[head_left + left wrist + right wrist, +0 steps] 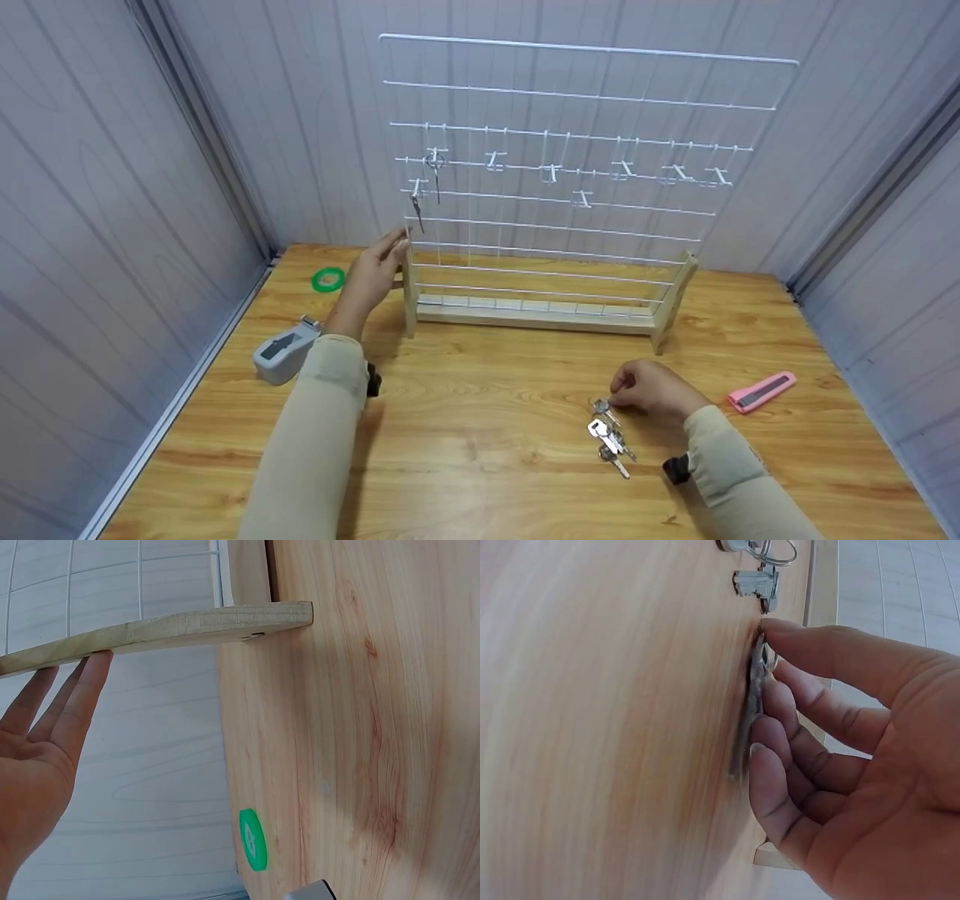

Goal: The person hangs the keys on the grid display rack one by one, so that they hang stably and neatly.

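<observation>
A white wire grid rack (551,196) with small hooks stands in a wooden base (536,321). My left hand (373,277) touches the rack's left wooden side piece (172,628); its fingers (84,701) reach up straight against the wood in the left wrist view. Low over the table, my right hand (654,388) pinches a metal key (751,709) by its head, between thumb and fingers. Several more keys (609,435) lie just in front of that hand. One key (438,187) hangs from an upper left hook, another key (418,214) from the hook below.
On the left of the table are a green ring-shaped roll (328,280) and a grey tape dispenser (285,352). A pink box cutter (761,392) lies right of my right hand. Pale panelled walls (862,247) close the table in at the back and sides.
</observation>
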Demonstrator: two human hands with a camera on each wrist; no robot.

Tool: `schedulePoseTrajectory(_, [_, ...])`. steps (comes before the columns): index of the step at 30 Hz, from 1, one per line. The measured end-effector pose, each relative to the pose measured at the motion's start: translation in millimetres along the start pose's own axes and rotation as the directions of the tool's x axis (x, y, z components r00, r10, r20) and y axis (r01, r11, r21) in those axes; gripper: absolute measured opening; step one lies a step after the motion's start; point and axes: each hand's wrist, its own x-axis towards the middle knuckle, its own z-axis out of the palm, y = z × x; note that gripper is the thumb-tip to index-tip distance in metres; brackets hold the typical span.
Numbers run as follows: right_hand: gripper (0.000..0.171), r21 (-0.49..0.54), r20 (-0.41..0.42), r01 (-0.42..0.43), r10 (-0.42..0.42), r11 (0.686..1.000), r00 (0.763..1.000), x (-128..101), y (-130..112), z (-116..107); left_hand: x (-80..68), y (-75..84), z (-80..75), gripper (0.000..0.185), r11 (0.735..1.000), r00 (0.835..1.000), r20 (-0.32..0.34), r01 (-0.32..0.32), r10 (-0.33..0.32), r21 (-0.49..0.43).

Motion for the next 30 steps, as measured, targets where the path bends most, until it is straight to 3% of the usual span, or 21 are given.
schedulePoseTrajectory(5, [0.013,0.008,0.02,-0.01,0.009,1.0,1.0,-2.3,-1.3,-0.6,0.1,-0.2,-0.1,0.053,1.0,1.0,-0.003,0.003,-0.003,-0.008])
schedulePoseTrajectory(13, [0.02,-0.065,0.021,-0.076,0.077,0.995,0.997,-13.4,-11.2,-1.8,-0.5,-2.0,-1.3,0.055,1.0,1.0,0.011,0.013,-0.013,-0.002])
schedulePoseTrajectory(21, [0.013,0.014,0.064,-0.084,0.083,0.996,0.995,-10.4,-11.3,0.3,-3.4,-1.8,-1.2,0.059,0.999,0.999,0.013,-0.033,0.033,0.021])
schedulePoseTrajectory(30, [0.011,0.112,0.079,-0.075,0.067,0.991,0.995,-10.9,-4.7,0.6,-3.7,0.1,-0.3,0.059,1.0,1.0,0.019,-0.011,0.011,0.015])
